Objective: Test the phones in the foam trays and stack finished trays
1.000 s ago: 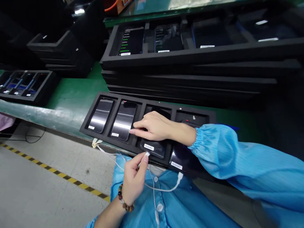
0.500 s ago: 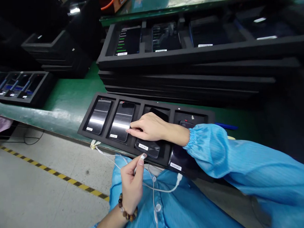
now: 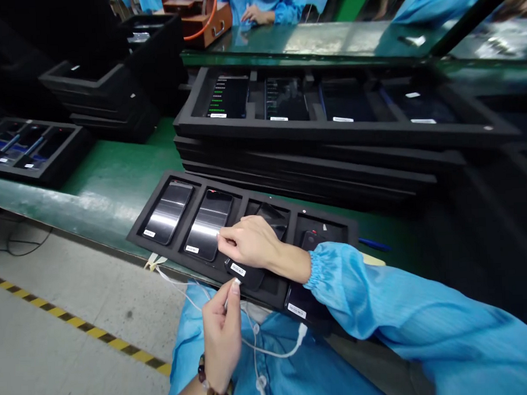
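Observation:
My right hand (image 3: 253, 241) is closed over a black smartphone (image 3: 248, 276) in the third compartment of a black foam tray (image 3: 209, 272). This phone sits skewed, with a white label at its near end; my hand covers its middle. Just below that end, my left hand (image 3: 222, 331) pinches the small plug of a white charging cable (image 3: 236, 282). A narrow gap seems to separate plug and phone. To the left lie two phones, the nearer one (image 3: 209, 225) and the outer one (image 3: 169, 212), both face up. A fourth phone (image 3: 299, 297) is partly under my right sleeve.
Behind stands a stack of foam trays (image 3: 287, 130) holding phones. More trays (image 3: 86, 82) and a smaller phone tray (image 3: 67, 152) are at left. A blue pen (image 3: 374, 244) lies on the green bench (image 3: 115, 168). Across the bench, a co-worker's hand (image 3: 257, 14) shows.
The view has tilted up, bringing co-workers into sight. The held phone has turned slightly in its compartment, its near end shifting left. The pinched plug has come slightly nearer to it.

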Demonstrator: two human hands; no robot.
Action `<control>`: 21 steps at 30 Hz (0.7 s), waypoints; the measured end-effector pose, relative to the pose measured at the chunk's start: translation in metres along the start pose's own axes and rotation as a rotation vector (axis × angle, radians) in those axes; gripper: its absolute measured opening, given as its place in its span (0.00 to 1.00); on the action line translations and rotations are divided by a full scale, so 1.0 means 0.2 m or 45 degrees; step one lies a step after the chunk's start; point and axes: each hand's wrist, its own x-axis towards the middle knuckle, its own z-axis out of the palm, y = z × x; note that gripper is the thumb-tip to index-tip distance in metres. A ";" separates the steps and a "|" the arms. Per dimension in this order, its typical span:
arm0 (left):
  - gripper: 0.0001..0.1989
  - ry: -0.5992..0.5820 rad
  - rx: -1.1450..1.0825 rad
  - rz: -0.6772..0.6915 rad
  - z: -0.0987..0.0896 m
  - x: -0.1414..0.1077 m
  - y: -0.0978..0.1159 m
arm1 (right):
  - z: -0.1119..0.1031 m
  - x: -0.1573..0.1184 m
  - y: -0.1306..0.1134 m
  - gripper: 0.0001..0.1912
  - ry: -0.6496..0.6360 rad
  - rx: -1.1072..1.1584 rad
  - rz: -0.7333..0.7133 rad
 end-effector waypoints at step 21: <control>0.33 0.291 -0.754 0.553 -0.31 0.18 0.20 | 0.02 -0.14 -0.23 0.16 -0.199 0.435 -0.697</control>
